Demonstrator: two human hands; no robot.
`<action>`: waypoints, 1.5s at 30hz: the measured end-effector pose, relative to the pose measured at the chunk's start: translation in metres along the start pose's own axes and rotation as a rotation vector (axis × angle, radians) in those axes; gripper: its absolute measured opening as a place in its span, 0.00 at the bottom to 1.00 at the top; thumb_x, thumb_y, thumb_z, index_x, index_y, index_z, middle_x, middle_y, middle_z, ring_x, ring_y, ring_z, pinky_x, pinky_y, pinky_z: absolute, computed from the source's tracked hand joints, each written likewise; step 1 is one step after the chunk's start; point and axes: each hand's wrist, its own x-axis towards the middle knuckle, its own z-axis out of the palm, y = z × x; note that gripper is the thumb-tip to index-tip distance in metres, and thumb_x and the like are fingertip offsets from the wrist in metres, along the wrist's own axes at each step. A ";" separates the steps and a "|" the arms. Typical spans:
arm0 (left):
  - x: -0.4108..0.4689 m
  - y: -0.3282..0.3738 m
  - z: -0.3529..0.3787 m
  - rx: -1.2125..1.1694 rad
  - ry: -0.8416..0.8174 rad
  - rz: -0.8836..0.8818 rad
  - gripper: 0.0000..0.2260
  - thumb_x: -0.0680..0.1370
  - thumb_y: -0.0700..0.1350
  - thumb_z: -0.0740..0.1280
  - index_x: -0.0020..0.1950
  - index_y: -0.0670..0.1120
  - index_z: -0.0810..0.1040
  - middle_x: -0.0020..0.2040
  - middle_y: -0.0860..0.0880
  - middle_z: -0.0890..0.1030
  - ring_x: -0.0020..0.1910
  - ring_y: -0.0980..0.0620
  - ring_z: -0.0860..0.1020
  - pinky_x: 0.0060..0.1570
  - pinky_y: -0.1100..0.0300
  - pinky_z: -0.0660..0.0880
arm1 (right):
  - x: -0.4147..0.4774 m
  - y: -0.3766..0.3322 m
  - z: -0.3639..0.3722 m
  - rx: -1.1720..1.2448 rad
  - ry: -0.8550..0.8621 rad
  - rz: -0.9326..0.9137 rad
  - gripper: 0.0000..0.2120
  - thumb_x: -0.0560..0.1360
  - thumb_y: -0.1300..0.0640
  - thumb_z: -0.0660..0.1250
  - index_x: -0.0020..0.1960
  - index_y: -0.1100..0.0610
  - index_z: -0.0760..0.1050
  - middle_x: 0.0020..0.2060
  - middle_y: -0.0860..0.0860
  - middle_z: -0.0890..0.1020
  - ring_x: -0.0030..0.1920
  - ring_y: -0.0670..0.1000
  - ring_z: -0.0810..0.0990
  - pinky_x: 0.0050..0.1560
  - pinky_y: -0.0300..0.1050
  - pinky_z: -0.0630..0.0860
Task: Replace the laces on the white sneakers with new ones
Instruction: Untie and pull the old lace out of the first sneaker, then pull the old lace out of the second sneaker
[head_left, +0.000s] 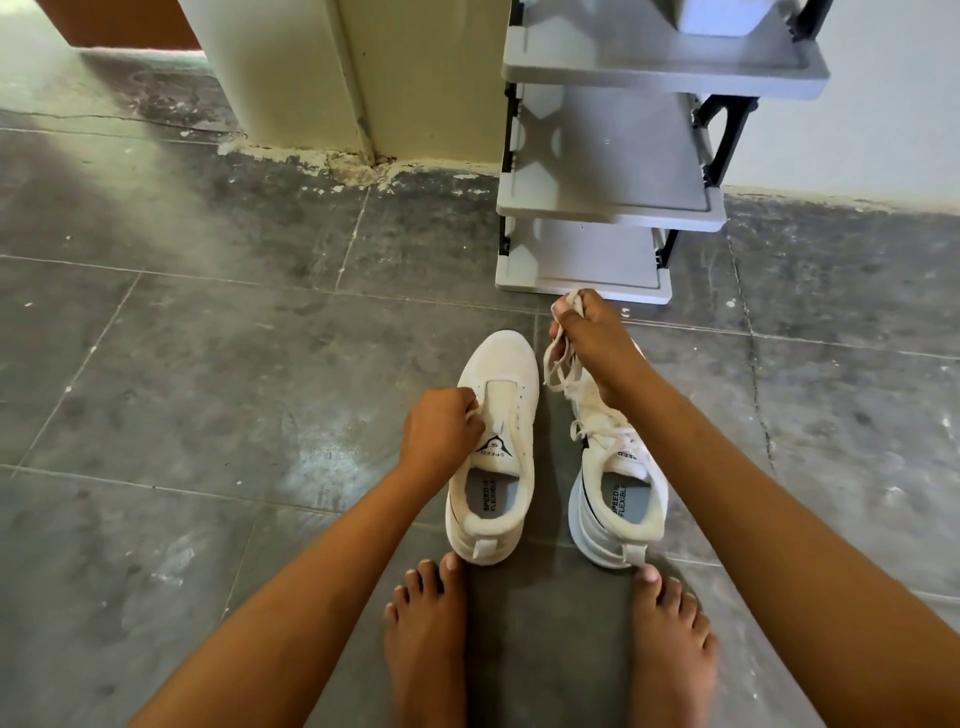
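Two bare feet stand on the grey tiled floor at six o'clock, toes pointing away from the camera and almost touching the heels of two white sneakers. The left sneaker lies flat just above the left foot, its eyelets bare and its tongue exposed; no lace shows across it. The left hand rests against this shoe's nine o'clock side, fingers curled in and pinching a short white end at the eyelet row. The right sneaker sits just beside the first, at its three o'clock, with its white lace loosened near the tongue. The right hand hovers over that shoe's toe, closed around a bunched white lace whose loops hang out below and at the nine o'clock side of the fist. Whether this bundle belongs to the right shoe cannot be told. At twelve o'clock, a grey shoe rack with stacked shelves stands against the wall.
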 end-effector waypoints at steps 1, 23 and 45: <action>0.001 0.000 -0.003 -0.001 0.024 -0.004 0.07 0.73 0.40 0.65 0.38 0.38 0.75 0.34 0.42 0.75 0.35 0.43 0.73 0.32 0.58 0.63 | -0.003 -0.001 -0.001 0.005 0.001 -0.001 0.06 0.82 0.57 0.54 0.50 0.58 0.67 0.35 0.50 0.74 0.29 0.46 0.73 0.30 0.33 0.72; -0.043 0.112 -0.085 -0.099 0.092 0.288 0.11 0.75 0.47 0.69 0.55 0.46 0.80 0.52 0.49 0.82 0.50 0.51 0.79 0.45 0.61 0.71 | -0.125 -0.072 -0.087 -0.010 0.050 -0.144 0.05 0.81 0.59 0.56 0.49 0.60 0.66 0.33 0.53 0.75 0.28 0.47 0.71 0.27 0.33 0.70; 0.037 0.233 0.069 -0.080 -0.175 0.505 0.07 0.74 0.41 0.70 0.51 0.43 0.82 0.48 0.46 0.83 0.46 0.49 0.80 0.44 0.67 0.67 | -0.053 0.094 -0.306 -0.217 0.511 0.068 0.03 0.80 0.58 0.57 0.49 0.57 0.67 0.41 0.54 0.78 0.40 0.51 0.75 0.47 0.43 0.69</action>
